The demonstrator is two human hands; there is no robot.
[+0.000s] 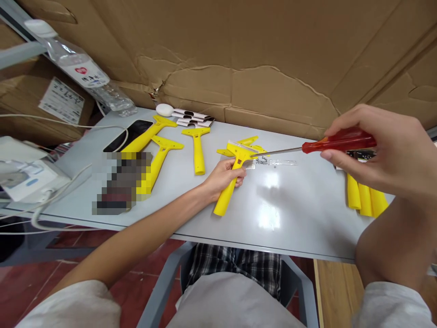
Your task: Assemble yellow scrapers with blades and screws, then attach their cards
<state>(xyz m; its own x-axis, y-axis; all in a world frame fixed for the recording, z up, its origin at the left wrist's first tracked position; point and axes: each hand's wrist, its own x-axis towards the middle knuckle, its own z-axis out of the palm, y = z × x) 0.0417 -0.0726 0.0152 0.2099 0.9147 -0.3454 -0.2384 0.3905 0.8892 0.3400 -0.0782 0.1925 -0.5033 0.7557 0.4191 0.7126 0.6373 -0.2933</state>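
Observation:
My left hand is wrapped round a yellow scraper handle near the middle of the table. A thin clear strip lies across the wide head of this scraper. My right hand grips a screwdriver by its red handle, and the metal shaft points left with its tip at the scraper head. Behind the held scraper lie more yellow pieces. Small screws and a clear strip rest on the table just right of it.
Yellow scrapers lie left of centre, with others at the right. A phone, bottle, white cables and white box are at the left. Cardboard stands behind the table.

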